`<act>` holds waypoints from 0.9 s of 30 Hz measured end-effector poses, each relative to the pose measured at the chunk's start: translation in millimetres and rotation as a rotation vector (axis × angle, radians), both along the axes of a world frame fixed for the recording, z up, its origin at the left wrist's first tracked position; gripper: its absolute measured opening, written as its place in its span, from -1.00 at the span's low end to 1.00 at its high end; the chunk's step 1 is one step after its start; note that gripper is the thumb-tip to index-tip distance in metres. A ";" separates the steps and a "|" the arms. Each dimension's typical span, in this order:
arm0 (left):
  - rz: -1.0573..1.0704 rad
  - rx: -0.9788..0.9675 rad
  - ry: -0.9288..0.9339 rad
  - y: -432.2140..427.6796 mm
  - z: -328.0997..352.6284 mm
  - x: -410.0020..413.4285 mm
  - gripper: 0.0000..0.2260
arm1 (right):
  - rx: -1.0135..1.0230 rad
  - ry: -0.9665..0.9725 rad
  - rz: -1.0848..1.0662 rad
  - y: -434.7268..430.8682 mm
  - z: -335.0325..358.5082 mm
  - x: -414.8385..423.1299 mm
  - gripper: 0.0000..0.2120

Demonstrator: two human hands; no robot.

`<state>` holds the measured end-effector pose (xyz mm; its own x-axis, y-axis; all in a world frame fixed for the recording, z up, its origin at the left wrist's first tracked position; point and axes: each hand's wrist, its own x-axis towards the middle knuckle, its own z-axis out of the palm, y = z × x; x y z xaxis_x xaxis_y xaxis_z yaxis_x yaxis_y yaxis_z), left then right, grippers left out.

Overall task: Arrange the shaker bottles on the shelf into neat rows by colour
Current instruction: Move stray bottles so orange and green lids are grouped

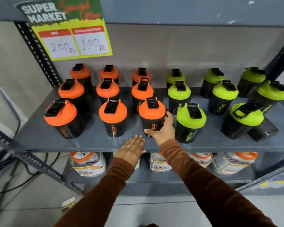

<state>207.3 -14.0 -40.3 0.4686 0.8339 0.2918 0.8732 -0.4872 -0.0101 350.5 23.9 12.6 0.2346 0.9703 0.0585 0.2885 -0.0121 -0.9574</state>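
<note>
The grey shelf [39,138] carries nine orange-lidded bottles on the left and eight green-lidded bottles on the right, in rows running front to back. A price sign [75,38] hangs above. The right hand [162,130] wraps thumb and curled fingers around the front orange bottle [152,117] beside the greens. The left hand [132,150] lies flat on the shelf edge, fingers together.

Black shaker bottles [152,123] wear orange lids [113,111] or lime-green lids [191,116] on a grey shelf [72,143].
</note>
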 end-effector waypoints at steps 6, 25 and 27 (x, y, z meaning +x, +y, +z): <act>0.019 0.028 -0.045 0.2 -8.3 0.9 -0.50 | -0.001 0.008 0.006 6.8 -20.0 -1.0 0.11; -0.362 0.229 -0.028 -22.2 -26.7 179.7 -0.62 | 0.343 -0.604 -0.529 -84.0 -24.3 228.6 -0.80; -0.296 0.144 -0.026 -18.5 -12.8 214.3 -0.54 | 0.297 -0.733 -0.611 -73.0 -11.5 262.8 -0.70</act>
<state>421.6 -32.5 -53.1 0.6754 0.6119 0.4116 0.6946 -0.7153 -0.0764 613.3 -49.1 1.1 0.4973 0.6177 0.6092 0.8333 -0.1448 -0.5335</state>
